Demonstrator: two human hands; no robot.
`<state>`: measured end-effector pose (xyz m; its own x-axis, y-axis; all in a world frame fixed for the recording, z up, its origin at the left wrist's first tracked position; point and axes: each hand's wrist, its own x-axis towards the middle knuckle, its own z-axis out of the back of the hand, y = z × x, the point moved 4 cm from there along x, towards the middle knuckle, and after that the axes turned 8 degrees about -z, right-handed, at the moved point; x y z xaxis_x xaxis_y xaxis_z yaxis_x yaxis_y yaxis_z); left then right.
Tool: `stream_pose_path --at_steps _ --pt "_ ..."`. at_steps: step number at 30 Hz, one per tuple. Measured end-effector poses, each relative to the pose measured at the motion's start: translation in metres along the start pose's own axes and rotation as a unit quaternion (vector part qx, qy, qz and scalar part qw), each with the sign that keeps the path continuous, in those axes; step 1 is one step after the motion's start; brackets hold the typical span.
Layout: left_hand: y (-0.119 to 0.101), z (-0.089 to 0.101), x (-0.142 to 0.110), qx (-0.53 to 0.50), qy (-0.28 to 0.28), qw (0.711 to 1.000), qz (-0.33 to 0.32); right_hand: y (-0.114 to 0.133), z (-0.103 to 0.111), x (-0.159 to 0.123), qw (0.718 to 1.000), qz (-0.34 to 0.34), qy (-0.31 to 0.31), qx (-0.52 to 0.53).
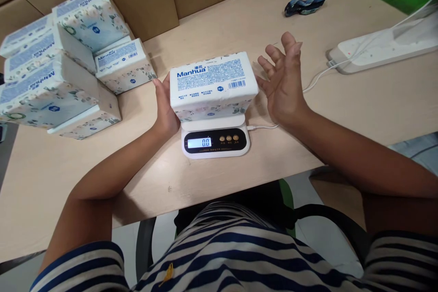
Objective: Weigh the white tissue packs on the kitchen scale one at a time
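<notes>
- The pack (pixel 214 84) is being shown over the scale (pixel 216 151), near the middle of the surface's (pixel 205 182) front edge; 0.0 is being shown on the display (pixel 199 143), so whether any weight is being borne by the plate cannot be told.
- The left end of the pack is being met by the left grip (pixel 166 109), thumb raised; whether it is being gripped or only steadied cannot be told, as the fingers are being hidden behind it.
- The right grip (pixel 285 86) is being held open beside the right end, fingers spread; contact at the fingertips is not being shown clearly.
- A light, soft load is being suggested by the pack's look: fairly boxy, yet likely to be dented by a hard squeeze, its film probably a little slippery.
- Best hold is being offered by the two short ends, low down, with flat fingers and even, gentle pressure; the film's folds and corners are better not being pinched.
- The pack's underside and most of the plate are being hidden.
- The stacked packs (pixel 37 93) by the left edge are being partly covered by one another.
- The power strip (pixel 376 50) is being cut off at the right; the dark bundle (pixel 304 4) towards the far edge is not being shown clearly enough to be named.
</notes>
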<state>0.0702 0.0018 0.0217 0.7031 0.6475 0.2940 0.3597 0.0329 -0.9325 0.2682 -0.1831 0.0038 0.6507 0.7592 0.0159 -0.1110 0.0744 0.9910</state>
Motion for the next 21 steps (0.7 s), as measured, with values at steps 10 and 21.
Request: stream_pose_path --at_steps 10,21 --pt "0.0 0.001 -0.001 -0.009 0.0 1.0 0.009 -0.003 -0.003 -0.002 0.996 -0.027 -0.041 0.076" --pt "0.0 0.006 -0.004 0.022 -0.04 0.999 -0.017 -0.012 -0.003 0.001 0.994 -0.044 -0.085 0.058"
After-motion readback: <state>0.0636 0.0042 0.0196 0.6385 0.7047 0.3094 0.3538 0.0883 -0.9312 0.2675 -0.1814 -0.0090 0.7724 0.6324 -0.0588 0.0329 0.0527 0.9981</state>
